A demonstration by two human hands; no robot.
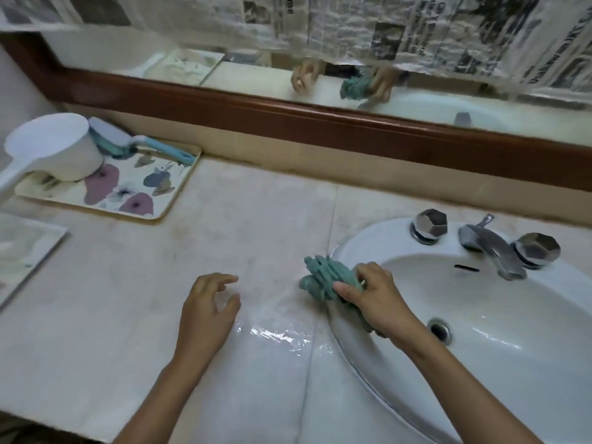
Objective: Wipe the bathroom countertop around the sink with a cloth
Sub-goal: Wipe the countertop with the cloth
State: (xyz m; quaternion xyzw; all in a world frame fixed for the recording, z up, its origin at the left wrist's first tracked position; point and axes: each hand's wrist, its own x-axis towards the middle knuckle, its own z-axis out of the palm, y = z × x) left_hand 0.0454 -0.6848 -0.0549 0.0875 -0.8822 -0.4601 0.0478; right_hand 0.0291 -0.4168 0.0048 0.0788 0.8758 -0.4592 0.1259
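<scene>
Head view, looking down on a pale stone counter (128,283) with a white sink (368,238) set into its right part. A bunched teal cloth (323,277) is gripped in the right hand (374,302), fingers and thumb curled round it. The cloth is pressed where the sink's left rim meets the counter. The left hand (208,309) is held just beside it over the counter, fingers loosely bent, nothing in its grasp.

A glossy wet patch (282,338) is seen on the counter between the hands and along the near rim, so wiping is judged to be under way there. Farther left the surface looks matte and faintly smudged, probably not yet wiped. The same is judged of the strip by the floral tray (166,200), which carries a white scoop (57,145) and a brush (128,144). The counter right of the faucet (490,248) is barely shown, so its state cannot be told.
</scene>
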